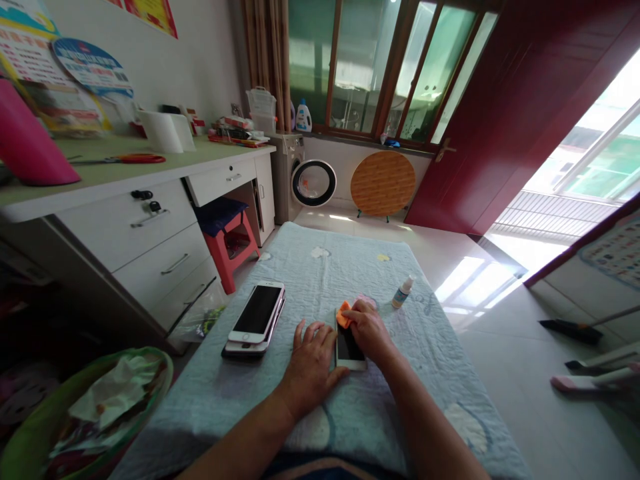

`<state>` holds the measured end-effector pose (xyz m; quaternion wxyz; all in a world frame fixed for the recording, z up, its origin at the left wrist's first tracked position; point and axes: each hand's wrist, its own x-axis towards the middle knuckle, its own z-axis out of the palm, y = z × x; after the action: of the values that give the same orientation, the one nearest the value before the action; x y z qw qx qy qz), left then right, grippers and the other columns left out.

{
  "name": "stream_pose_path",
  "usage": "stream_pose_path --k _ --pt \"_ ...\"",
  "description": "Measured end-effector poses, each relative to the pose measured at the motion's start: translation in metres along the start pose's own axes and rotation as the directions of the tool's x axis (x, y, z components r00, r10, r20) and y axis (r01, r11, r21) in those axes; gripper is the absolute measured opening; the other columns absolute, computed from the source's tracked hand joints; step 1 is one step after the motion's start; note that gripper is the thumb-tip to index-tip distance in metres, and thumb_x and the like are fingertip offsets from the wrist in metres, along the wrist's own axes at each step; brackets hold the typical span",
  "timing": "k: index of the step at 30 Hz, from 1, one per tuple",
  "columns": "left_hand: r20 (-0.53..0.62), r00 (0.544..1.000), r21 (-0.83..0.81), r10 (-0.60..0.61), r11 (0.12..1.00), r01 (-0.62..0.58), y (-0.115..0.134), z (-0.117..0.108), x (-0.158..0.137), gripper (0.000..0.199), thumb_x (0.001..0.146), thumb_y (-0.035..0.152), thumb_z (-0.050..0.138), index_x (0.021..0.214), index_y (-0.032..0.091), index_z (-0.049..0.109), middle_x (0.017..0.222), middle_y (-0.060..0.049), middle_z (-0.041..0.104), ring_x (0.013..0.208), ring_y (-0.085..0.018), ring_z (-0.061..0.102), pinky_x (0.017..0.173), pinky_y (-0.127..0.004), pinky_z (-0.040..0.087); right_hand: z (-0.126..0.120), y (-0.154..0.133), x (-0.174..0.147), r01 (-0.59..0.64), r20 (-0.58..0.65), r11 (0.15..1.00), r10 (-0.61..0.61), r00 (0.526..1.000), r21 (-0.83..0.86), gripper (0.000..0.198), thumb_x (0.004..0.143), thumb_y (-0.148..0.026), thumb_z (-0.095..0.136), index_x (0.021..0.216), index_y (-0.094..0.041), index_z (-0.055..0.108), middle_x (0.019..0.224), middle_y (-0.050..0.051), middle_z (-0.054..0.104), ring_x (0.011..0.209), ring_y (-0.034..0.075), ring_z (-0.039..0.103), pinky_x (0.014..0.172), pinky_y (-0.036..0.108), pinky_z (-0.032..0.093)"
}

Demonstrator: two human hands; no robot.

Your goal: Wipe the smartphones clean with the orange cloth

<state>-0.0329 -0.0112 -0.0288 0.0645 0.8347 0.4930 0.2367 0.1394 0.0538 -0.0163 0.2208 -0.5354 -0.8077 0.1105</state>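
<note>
A white smartphone [351, 348] with a dark screen lies flat on a table covered by a pale blue quilted cloth [325, 273]. My left hand [311, 360] rests along the phone's left side, fingers spread and thumb at its lower edge. Pressed to the upper part of the screen is an orange cloth [343, 314], pinched in the fingers of my right hand [370, 330]. To the left, several phones [257, 311] lie in a stack, a white one on top. Right of my right hand stands a small spray bottle [403, 292] with a white cap.
A green waste bin [167, 373] with crumpled paper stands at the lower left. Beyond it are a white desk [150, 230] and a red stool [227, 247]. A washing machine with an open door [314, 183] and a round wooden tabletop [384, 183] stand at the back.
</note>
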Motion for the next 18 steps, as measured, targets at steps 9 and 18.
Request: stream_pose_path --k 9,18 --pt "-0.128 0.991 -0.012 0.032 0.999 -0.033 -0.013 0.018 -0.001 0.079 0.076 0.063 0.068 0.134 0.016 0.044 0.126 -0.015 0.058 0.120 -0.036 0.048 0.108 -0.060 0.022 -0.013 -0.020 -0.025 0.133 0.157 0.983 -0.153 0.976 0.130 0.025 0.088 -0.010 0.056 0.090 -0.025 0.076 0.082 0.002 0.055 0.080 0.015 0.049 0.076 0.027 0.038" --pt "-0.055 0.998 -0.085 0.038 0.995 -0.043 -0.011 0.007 0.003 0.053 0.082 0.055 0.067 0.121 0.021 0.058 0.131 -0.009 0.059 0.126 -0.033 0.044 0.111 -0.058 0.018 -0.036 -0.018 -0.060 0.065 0.285 0.974 -0.127 0.950 0.216 0.026 0.088 -0.013 0.055 0.091 -0.028 0.075 0.085 0.001 0.054 0.082 0.014 0.050 0.075 0.026 0.037"
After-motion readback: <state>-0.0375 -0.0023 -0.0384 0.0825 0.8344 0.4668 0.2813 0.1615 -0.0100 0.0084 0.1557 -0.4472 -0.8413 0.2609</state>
